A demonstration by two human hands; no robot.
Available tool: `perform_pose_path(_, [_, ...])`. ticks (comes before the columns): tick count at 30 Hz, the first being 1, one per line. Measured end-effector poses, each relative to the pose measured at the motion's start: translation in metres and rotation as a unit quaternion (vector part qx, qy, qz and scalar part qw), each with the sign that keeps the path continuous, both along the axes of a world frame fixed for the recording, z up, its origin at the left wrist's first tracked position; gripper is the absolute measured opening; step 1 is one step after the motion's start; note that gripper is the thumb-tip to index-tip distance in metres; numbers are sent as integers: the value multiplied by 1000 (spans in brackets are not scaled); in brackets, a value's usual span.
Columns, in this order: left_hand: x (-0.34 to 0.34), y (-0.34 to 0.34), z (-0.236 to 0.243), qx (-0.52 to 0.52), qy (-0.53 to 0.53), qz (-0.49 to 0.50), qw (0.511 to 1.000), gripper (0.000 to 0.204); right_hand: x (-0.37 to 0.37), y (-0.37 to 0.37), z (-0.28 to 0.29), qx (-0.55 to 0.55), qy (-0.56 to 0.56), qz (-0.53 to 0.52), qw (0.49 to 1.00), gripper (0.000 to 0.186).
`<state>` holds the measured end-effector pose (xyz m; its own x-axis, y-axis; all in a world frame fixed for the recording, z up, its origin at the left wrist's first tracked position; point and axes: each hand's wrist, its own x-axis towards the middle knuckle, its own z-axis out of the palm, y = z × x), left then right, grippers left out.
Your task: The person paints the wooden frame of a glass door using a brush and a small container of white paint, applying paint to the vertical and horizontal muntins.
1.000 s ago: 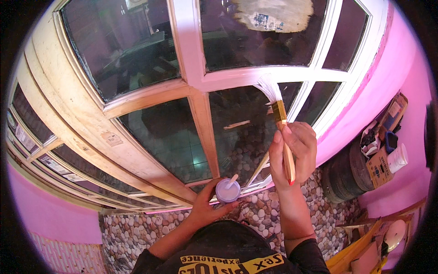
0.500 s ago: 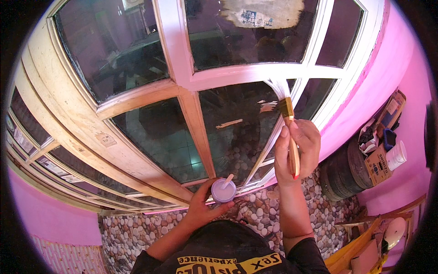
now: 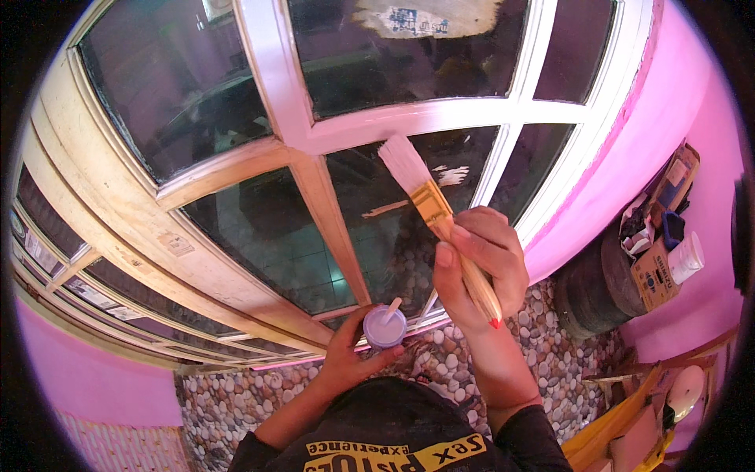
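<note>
My right hand (image 3: 487,263) grips the wooden handle of a flat paintbrush (image 3: 432,203), bristles up and coated in white. The bristle tip is just below the white horizontal bar of the window frame (image 3: 409,119); whether it touches is hard to tell. In my left hand (image 3: 352,346) is a small round tub of whitish paint (image 3: 384,328), held low near the bottom of the frame. A flat wooden stick (image 3: 393,307) stands in the paint. Bars at upper right look bright white, while the lower left upright (image 3: 334,228) is bare or yellowed.
Glass panes (image 3: 259,228) fill the frame, with a torn paper patch (image 3: 429,17) on an upper one. At right, stacked tyres (image 3: 594,275), a cardboard box (image 3: 654,275) and a white bucket (image 3: 686,259) stand against the pink wall (image 3: 692,330). The floor (image 3: 550,370) has a pebble pattern.
My right hand and the paintbrush have moved left along the horizontal bar, and the brush now tilts to the left. The left hand with the paint tub has stayed put.
</note>
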<state>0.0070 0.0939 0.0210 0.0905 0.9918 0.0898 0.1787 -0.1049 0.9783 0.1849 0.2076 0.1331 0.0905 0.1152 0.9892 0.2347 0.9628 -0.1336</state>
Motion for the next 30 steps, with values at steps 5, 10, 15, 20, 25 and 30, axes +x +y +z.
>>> perform_pose_path(5, [-1, 1, -9, 22, -19, -4, 1000, 77, 9, 7, -5, -76, 69, -73, 992, 22])
perform_pose_path(10, [1, 1, -13, 21, -48, 5, 999, 75, 24, 5, -13, -122, 124, -91, 981, 14])
perform_pose_path(15, [1, 2, -20, 40, -32, 9, 999, 76, 13, -12, -11, -146, 129, 72, 978, 17])
perform_pose_path(20, [4, 1, -22, 49, -14, 14, 999, 76, 3, -18, -8, -211, 150, 192, 947, 18])
perform_pose_path(25, [7, -1, -19, 43, -38, 16, 998, 76, -2, -11, 2, -268, 188, 199, 924, 18])
perform_pose_path(30, [6, -2, -16, 25, 0, -2, 1000, 83, 0, -4, 11, -261, 216, 182, 923, 17])
